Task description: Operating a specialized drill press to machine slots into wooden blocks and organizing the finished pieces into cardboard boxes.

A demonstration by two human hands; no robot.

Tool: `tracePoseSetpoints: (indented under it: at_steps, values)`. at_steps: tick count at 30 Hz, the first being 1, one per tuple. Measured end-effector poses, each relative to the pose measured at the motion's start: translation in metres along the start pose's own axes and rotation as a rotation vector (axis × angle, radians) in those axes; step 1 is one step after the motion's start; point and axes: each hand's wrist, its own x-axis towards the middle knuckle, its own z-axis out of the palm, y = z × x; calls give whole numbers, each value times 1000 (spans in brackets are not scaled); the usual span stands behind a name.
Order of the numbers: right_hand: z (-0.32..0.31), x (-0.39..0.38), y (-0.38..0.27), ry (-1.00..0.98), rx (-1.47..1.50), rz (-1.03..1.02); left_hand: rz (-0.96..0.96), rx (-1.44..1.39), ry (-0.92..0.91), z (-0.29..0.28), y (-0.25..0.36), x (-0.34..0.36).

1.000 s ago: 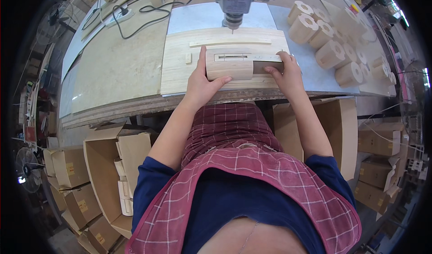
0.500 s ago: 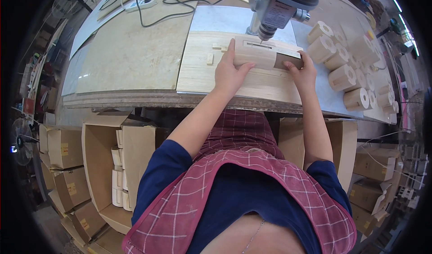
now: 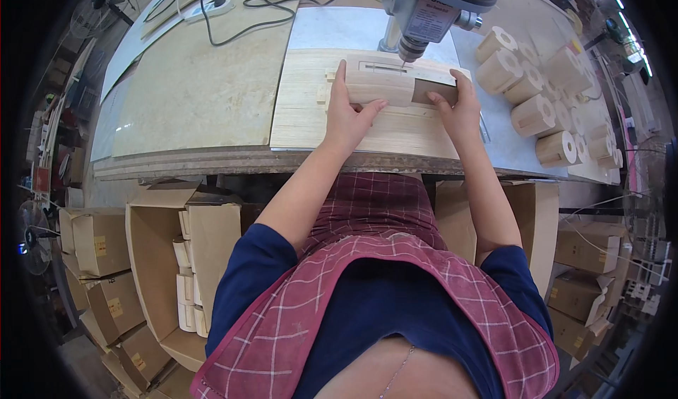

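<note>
A pale wooden block (image 3: 388, 87) lies on a light wooden jig board (image 3: 311, 116) under the chuck of a grey drill press (image 3: 438, 3). My left hand (image 3: 351, 113) grips the block's left end, fingers laid over its top. My right hand (image 3: 458, 106) holds its right end, where a darker recess shows. The drill bit (image 3: 405, 58) stands just behind the block, over a slot in the board.
Several cylindrical wooden pieces with centre holes (image 3: 537, 88) are piled on the right of the bench. A power strip and black cable (image 3: 226, 7) lie at the back left. Open cardboard boxes (image 3: 169, 258) with wooden parts stand under and beside the bench.
The view has tilted so the bench sits lower and closer in the picture. Both hands stay on the block under the drill.
</note>
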Motion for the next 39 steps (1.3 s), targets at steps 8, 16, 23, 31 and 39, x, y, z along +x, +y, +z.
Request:
tracePoseSetpoints:
  at_steps: [8, 16, 23, 31, 39]
  values:
    - [-28, 28, 8, -129, 240, -54, 24, -21, 18, 3, 0, -1]
    - [-116, 160, -87, 74, 442, -151, 33, -61, 10, 7, -3, 2]
    - [-122, 173, -122, -78, 38, -127, 32, -40, 25, 5, -1, 1]
    - [-147, 108, -144, 47, -238, -402, 43, -53, 21, 7, 5, -1]
    - [-119, 52, -107, 87, -208, -488, 36, -1, 45, 5, 1, -2]
